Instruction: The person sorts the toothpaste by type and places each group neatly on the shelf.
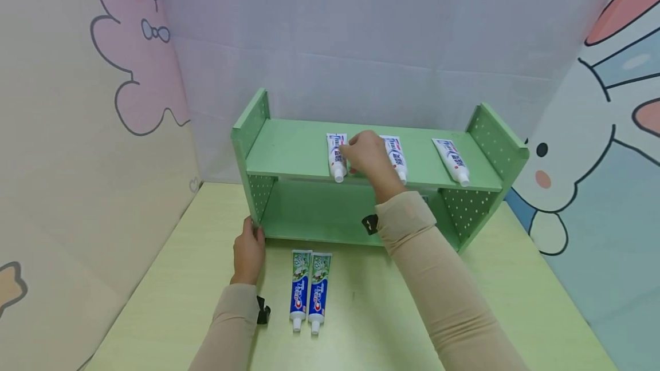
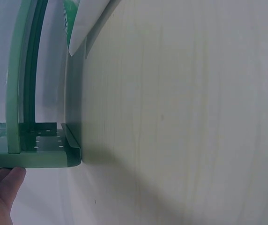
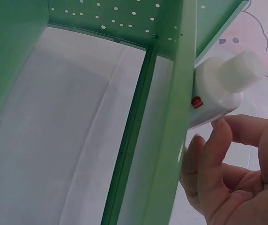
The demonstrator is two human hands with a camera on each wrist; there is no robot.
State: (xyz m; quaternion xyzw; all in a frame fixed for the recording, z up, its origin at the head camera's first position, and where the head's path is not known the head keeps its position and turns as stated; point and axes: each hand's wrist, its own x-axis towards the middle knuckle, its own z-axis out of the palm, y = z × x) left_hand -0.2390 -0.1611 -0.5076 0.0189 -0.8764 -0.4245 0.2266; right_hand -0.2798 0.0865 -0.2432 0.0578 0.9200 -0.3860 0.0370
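Note:
On the upper board of a green shelf (image 1: 299,159) lie white toothpaste tubes, caps to the front. My right hand (image 1: 367,153) is at the right edge of the leftmost white tube (image 1: 337,156). In the right wrist view, curled fingers (image 3: 211,159) and thumb meet at the side of this tube (image 3: 213,93), near its white cap. Part of the middle white tube (image 1: 396,156) is hidden behind that hand. My left hand (image 1: 248,253) grips the lower front corner of the shelf's left side panel, with the fingers (image 2: 12,185) against the panel in the left wrist view.
Two blue and green Crest toothpaste tubes (image 1: 300,291) lie side by side on the pale wooden table (image 1: 170,302), before the shelf. Another white tube (image 1: 451,160) rests at the upper board's right. The shelf's perforated right side panel (image 1: 497,142) rises above that board.

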